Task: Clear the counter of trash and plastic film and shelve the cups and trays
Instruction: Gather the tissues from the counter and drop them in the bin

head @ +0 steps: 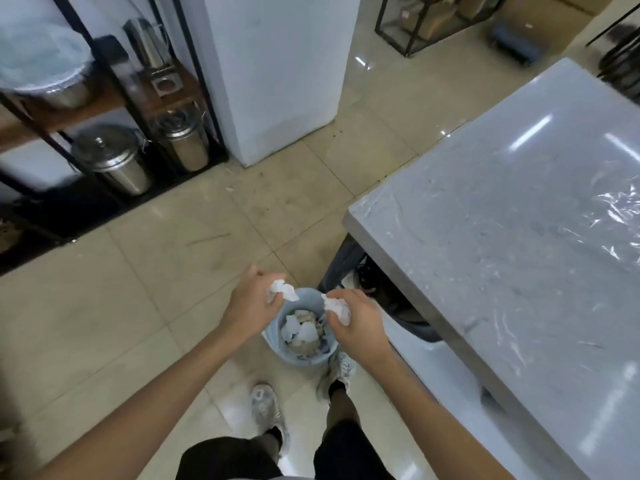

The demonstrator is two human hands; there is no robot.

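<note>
A small blue trash bin (pixel 277 351) stands on the floor between my feet and the counter, partly filled with crumpled paper. My left hand (pixel 251 304) hovers over its left rim, closed on a white crumpled tissue (pixel 282 289). Over the bin's right rim, my right hand (pixel 358 320) grips another white crumpled tissue (pixel 336 306). The grey counter (pixel 502 237) lies to the right, with clear plastic film (pixel 616 216) wrinkled on its right side.
A black metal shelf (pixel 114 109) at the left holds steel lidded pots (pixel 110 161), a steel bowl and a tall steel canister. A white appliance (pixel 277 71) stands behind. The floor is beige tile. My shoes (pixel 266 410) are beside the bin.
</note>
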